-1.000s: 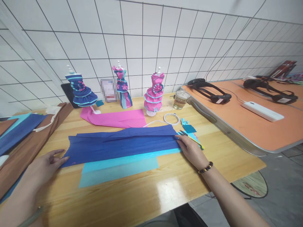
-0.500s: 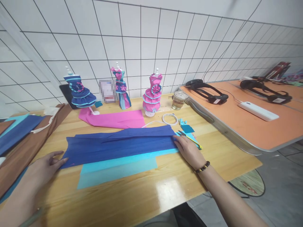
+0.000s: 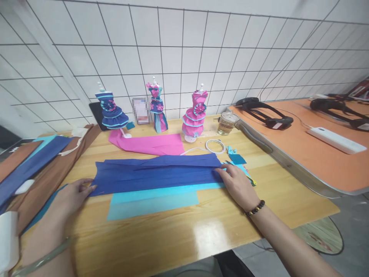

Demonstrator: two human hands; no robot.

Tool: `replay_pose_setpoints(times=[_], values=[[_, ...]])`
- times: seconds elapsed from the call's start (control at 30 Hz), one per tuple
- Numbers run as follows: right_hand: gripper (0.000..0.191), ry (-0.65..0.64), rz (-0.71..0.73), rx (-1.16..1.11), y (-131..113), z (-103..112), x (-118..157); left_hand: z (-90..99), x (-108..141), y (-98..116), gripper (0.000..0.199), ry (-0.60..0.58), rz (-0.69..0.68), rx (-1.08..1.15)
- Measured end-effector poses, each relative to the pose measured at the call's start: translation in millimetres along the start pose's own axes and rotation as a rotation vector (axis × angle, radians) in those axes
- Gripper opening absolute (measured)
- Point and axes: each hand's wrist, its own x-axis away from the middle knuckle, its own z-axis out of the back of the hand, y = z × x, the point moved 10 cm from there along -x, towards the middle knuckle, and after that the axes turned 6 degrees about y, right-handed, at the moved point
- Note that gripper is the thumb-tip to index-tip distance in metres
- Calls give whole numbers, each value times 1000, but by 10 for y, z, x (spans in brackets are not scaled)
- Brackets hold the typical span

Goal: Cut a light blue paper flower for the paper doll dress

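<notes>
A long dark blue sheet (image 3: pixel 155 177) lies across the wooden table, its upper edge folded over. My left hand (image 3: pixel 73 196) pinches its lower left corner between thumb and fingers. At the right end my right hand (image 3: pixel 238 181) has its fingertips closed on the sheet's edge. Light blue sheets (image 3: pixel 152 206) stick out from underneath. Behind lies a pink sheet (image 3: pixel 150 144). Partly hidden behind my right hand are yellow-handled scissors (image 3: pixel 253 181). A roll of white tape (image 3: pixel 215 146) rests near the sheet's upper right.
Three small dress forms stand along the wall, in a blue dress (image 3: pixel 111 111), a mixed-colour one (image 3: pixel 158 109) and a pink one (image 3: pixel 194 115). A glass (image 3: pixel 227 123) is at the back right. Brown material (image 3: pixel 54 173) lies left; black headsets (image 3: pixel 266 111) rest on the orange table (image 3: pixel 325 169).
The view has shifted a little to the left, so things appear farther right. Both hands remain at the two ends of the blue sheet.
</notes>
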Motion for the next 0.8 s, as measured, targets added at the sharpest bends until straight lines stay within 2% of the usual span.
replay_pose_setpoints(times=[0.1, 0.2, 0.3, 0.37, 0.4, 0.43, 0.5, 0.57, 0.63, 0.7, 0.8], values=[[35, -60, 182, 20, -207, 16, -33, -80, 55, 46, 50, -139, 1, -14], [39, -94, 327, 27, -376, 29, -62, -79, 85, 56, 52, -179, -5, -16], [40, -96, 411, 35, -472, 42, -86, -43, 96, 79, 50, -159, -35, -79], [39, -99, 445, 43, -508, 47, -94, 47, 116, 195, 48, -70, -62, -182], [39, -104, 459, 49, -523, 46, -95, 98, 146, 321, 47, -11, -89, -241], [39, -110, 471, 57, -536, 45, -94, 188, 190, 473, 47, 96, -95, -291], [39, -132, 491, 84, -559, 30, -87, 262, 380, 1034, 46, 266, -282, -266], [39, -152, 508, 109, -582, 8, -74, 124, 708, 1718, 50, 284, -607, -175], [39, -159, 516, 116, -598, -6, -61, -135, 1115, 2267, 61, 187, -927, -93], [40, -150, 512, 104, -595, -8, -53, -352, 1420, 2542, 68, 106, -1094, -32], [40, -145, 492, 82, -544, -14, -48, -538, 1582, 2609, 70, 52, -1134, 22]])
